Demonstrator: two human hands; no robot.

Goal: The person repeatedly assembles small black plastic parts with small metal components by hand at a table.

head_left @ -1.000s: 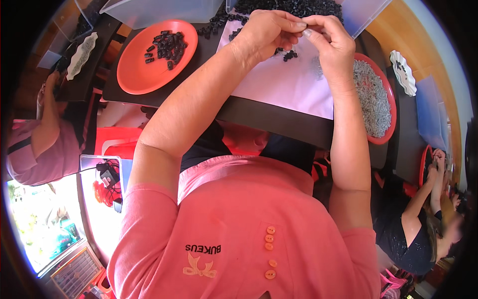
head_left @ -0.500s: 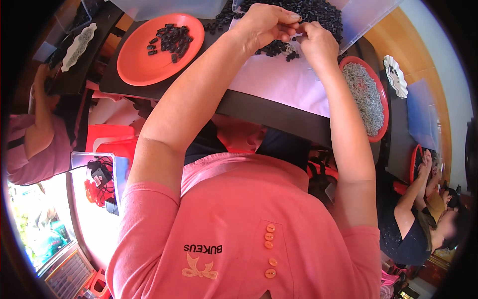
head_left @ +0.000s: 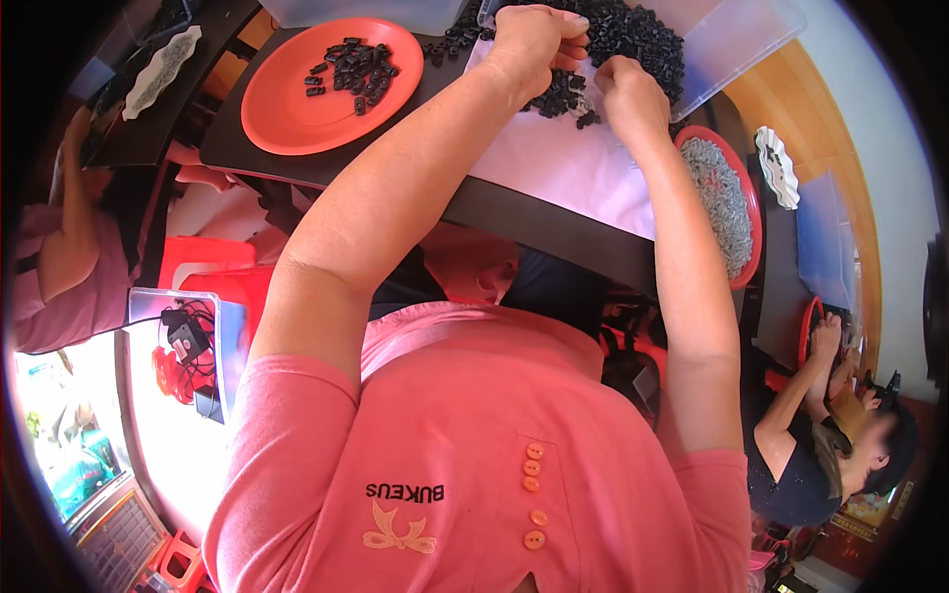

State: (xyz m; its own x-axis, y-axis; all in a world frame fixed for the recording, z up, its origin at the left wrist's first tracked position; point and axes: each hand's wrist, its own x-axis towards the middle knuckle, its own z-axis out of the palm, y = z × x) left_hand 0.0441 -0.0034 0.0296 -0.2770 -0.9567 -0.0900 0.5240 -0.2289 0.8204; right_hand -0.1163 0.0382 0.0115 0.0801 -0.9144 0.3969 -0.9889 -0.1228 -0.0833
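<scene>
Over the far side of the table, my left hand (head_left: 534, 44) has its fingers curled together. Whatever sits between them is hidden. A little to the right, my right hand (head_left: 630, 94) points down with thumb and fingers drawn together beside a few small greyish pieces; its grip contents are too small to make out. Small black plastic parts (head_left: 638, 44) lie heaped behind both hands, in and around a tipped clear bin (head_left: 746, 59). A smaller group of black parts (head_left: 559, 94) lies under my left hand on a white cloth (head_left: 559, 163).
An orange plate (head_left: 272, 114) with several black parts stands at left. At right, a red basin (head_left: 756, 227) holds small silvery pieces. The dark table edge (head_left: 554, 232) runs before me. A person (head_left: 825, 445) works at right, another (head_left: 69, 257) at left.
My hands, nearly touching before, are now apart. The right has dropped toward the small pieces on the cloth. The view has shifted slightly.
</scene>
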